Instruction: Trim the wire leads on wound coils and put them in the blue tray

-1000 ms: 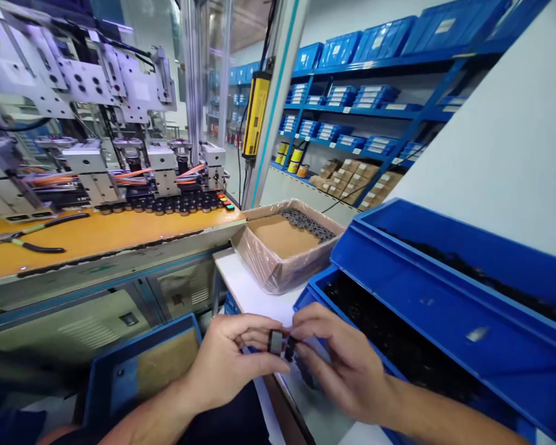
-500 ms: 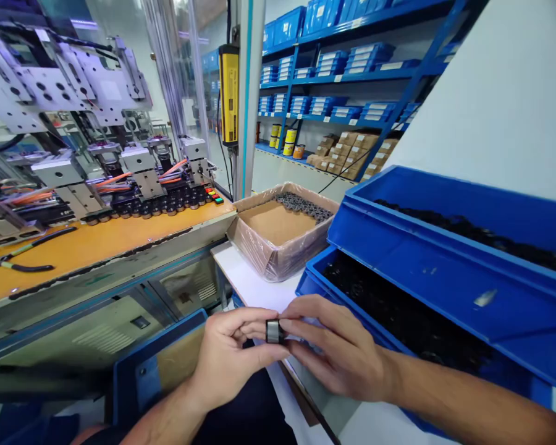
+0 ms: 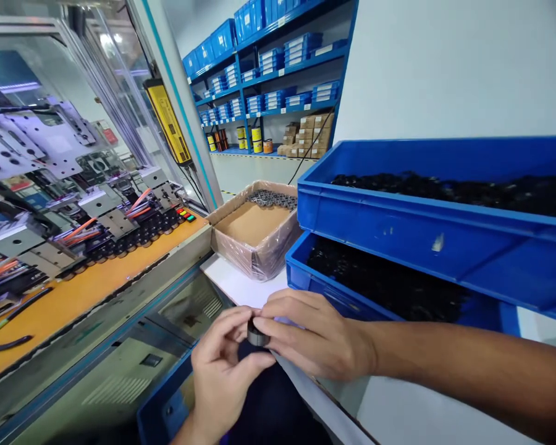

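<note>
Low in the middle of the view, a small round part [image 3: 257,338], grey around the side and black on top, sits between my two hands. My left hand [image 3: 222,364] curls around it from the left, its fingers against the part's far side. The left thumb is stretched out just below the part. From the right, my right hand [image 3: 308,334] presses its fingertips on the part's black top and edge. Its thumb is mostly hidden beneath the other fingers.
A plastic-lined cardboard box [image 3: 234,254] with grey metal rings stands ahead on a white table [image 3: 222,275]. Two stacked blue bins [image 3: 366,213] of black parts are on the right. Left, a machine [image 3: 106,216] stands on an orange bench with pliers [image 3: 9,321]. Blue shelving [image 3: 264,114] is behind.
My view has turned to the right. The part has tilted so more of its black top shows. My left thumb has dropped away from it, and my right fingers have come over its top.
</note>
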The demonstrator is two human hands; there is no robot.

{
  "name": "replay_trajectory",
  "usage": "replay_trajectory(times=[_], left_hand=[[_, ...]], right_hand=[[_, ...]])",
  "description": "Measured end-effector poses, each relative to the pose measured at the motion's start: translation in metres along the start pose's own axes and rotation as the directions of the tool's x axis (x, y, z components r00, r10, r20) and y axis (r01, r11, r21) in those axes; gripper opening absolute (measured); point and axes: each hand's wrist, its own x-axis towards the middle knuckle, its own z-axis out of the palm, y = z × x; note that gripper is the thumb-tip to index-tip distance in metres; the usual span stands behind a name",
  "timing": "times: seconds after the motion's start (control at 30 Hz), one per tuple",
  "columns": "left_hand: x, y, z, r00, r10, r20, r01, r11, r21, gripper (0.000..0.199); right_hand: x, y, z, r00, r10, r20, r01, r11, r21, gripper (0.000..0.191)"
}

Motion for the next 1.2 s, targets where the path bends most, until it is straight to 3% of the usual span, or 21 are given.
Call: replay_trajectory(times=[0.1, 0.2, 0.3, 0.43, 0.5, 0.6, 0.67, 0.73, 0.87, 1.0, 1.1, 1.2], left_hand=[[0.006, 0.010, -0.014, 0.958, 0.247, 0.148, -0.282, 0.911, 0.300, 0.042], [0.005, 0.012, -0.018, 0.941, 0.287, 0.179, -0.335, 0.867, 0.369, 0.045], [0.003, 0.010, -0.012, 0.977, 0.191, 0.091, -0.209, 0.941, 0.268, 0.037], [0.002, 0.003, -0.002, 0.999, -0.031, -0.025, 0.031, 1.000, 0.000, 0.027], [0.002, -0.002, 0.001, 0.982, -0.187, 0.012, 0.185, 0.961, -0.206, 0.024], [0.000, -0.010, 0.003, 0.922, -0.339, 0.188, 0.388, 0.788, -0.479, 0.029], [-0.002, -0.014, 0.002, 0.922, -0.321, 0.218, 0.388, 0.774, -0.501, 0.039], [-0.004, -0.014, 0.002, 0.945, -0.271, 0.183, 0.324, 0.848, -0.419, 0.042], [-0.002, -0.008, 0.001, 0.972, -0.219, 0.081, 0.230, 0.956, -0.182, 0.024], [0.003, -0.007, -0.002, 0.996, -0.091, 0.014, 0.090, 0.996, 0.027, 0.019], [0.003, -0.014, -0.004, 0.979, -0.190, 0.074, 0.200, 0.966, -0.163, 0.018], [0.002, -0.021, -0.005, 0.927, -0.289, 0.240, 0.367, 0.836, -0.409, 0.027]], right_hand=[[0.000, -0.004, 0.001, 0.996, 0.090, 0.016, -0.091, 0.989, 0.121, 0.018], [0.000, -0.007, 0.002, 0.990, 0.132, 0.046, -0.139, 0.973, 0.182, 0.020], [0.001, -0.006, 0.001, 0.993, 0.109, 0.040, -0.113, 0.982, 0.149, 0.021], [0.002, -0.005, 0.000, 0.999, 0.022, 0.043, -0.024, 0.998, 0.062, 0.022], [0.002, -0.004, 0.000, 0.998, 0.049, 0.029, -0.051, 0.997, 0.060, 0.025], [0.004, -0.004, -0.001, 0.993, 0.120, 0.016, -0.122, 0.987, 0.101, 0.026], [0.004, -0.004, -0.001, 0.993, 0.118, 0.018, -0.119, 0.986, 0.118, 0.023], [0.004, -0.004, -0.001, 0.994, 0.108, 0.025, -0.110, 0.987, 0.113, 0.021], [0.004, -0.004, -0.001, 0.988, 0.138, 0.076, -0.144, 0.986, 0.086, 0.018], [0.006, -0.004, 0.000, 0.977, 0.169, 0.127, -0.176, 0.984, 0.043, 0.012], [0.007, -0.003, 0.002, 0.973, 0.210, 0.091, -0.214, 0.976, 0.037, 0.010], [0.007, -0.002, 0.002, 0.975, 0.212, 0.072, -0.217, 0.975, 0.059, 0.014]])
